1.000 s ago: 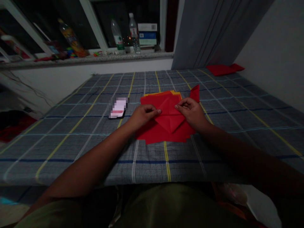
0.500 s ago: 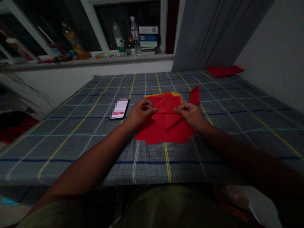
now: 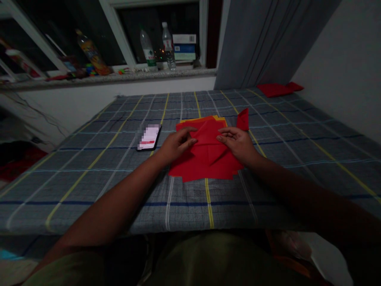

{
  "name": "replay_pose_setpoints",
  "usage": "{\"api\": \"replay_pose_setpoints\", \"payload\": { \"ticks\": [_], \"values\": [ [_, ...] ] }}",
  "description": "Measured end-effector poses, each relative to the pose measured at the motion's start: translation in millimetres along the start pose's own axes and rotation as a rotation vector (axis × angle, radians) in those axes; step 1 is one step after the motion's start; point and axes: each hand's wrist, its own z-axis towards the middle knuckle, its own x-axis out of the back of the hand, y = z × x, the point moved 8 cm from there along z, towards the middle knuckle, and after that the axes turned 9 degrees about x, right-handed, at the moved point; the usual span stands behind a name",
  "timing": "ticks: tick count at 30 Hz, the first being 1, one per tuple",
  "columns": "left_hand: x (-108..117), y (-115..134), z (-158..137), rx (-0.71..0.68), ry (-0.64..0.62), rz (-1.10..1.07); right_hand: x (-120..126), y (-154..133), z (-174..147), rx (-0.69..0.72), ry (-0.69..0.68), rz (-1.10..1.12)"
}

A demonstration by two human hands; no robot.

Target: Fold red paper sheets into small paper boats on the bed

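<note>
A creased, folded square of red paper point(image 3: 208, 150) lies turned to a diamond on a stack of red sheets point(image 3: 205, 172), with orange and yellow edges showing behind. At its left corner is my left hand point(image 3: 177, 145), thumb and forefinger apart, the thumb tip close to or touching the paper. My right hand point(image 3: 239, 145) pinches the opposite corner between thumb and curled fingers, its forefinger lifted a little. Just behind the right hand a small folded red paper piece point(image 3: 243, 119) stands up on the cloth.
A lit phone point(image 3: 149, 137) lies left of the stack on the checked tablecloth point(image 3: 119, 186). More red paper point(image 3: 274, 89) rests at the far right corner. Bottles point(image 3: 169, 49) and stacked boxes point(image 3: 184, 47) stand on the windowsill behind.
My left fingers have spread apart from their pinch on the left corner. My right forefinger has lifted off the thumb, and the folded paper has turned slightly.
</note>
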Motion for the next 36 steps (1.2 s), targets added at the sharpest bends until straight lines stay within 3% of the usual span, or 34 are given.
{"api": "replay_pose_setpoints", "payload": {
  "ticks": [5, 14, 16, 19, 22, 25, 27, 32, 36],
  "values": [
    [-8.0, 13.0, -4.1, 0.018, -0.086, 0.103, -6.3, -2.1, -2.0, 0.031, -0.037, -0.027],
    [-8.8, 17.9, -5.1, 0.121, 0.081, 0.001, -22.4, -4.0, -10.5, 0.064, -0.126, -0.123],
    [-9.4, 12.1, -3.0, 0.133, 0.097, 0.04, -21.9, -11.5, -11.7, 0.144, -0.13, -0.254],
    [-11.4, -4.6, 2.3, 0.185, 0.12, 0.147, -27.3, -33.4, -16.1, 0.391, -0.184, -0.544],
    [-17.4, -22.0, 8.0, 0.24, 0.112, 0.28, -46.6, -38.1, -25.5, 0.537, -0.411, -0.737],
    [-25.0, -31.6, 11.7, 0.264, 0.076, 0.415, -63.2, -23.0, -35.8, 0.519, -0.659, -0.868],
    [-28.9, -33.2, 12.3, 0.26, 0.053, 0.494, -66.9, -12.5, -39.0, 0.471, -0.73, -0.944],
    [-35.0, -31.6, 11.8, 0.179, 0.031, 0.656, -68.3, -3.6, -40.1, 0.396, -0.773, -1.031],
    [-35.9, -35.6, 14.8, 0.128, 0.041, 0.656, -69.8, -7.8, -40.1, 0.412, -0.782, -1.042]
  ]
}}
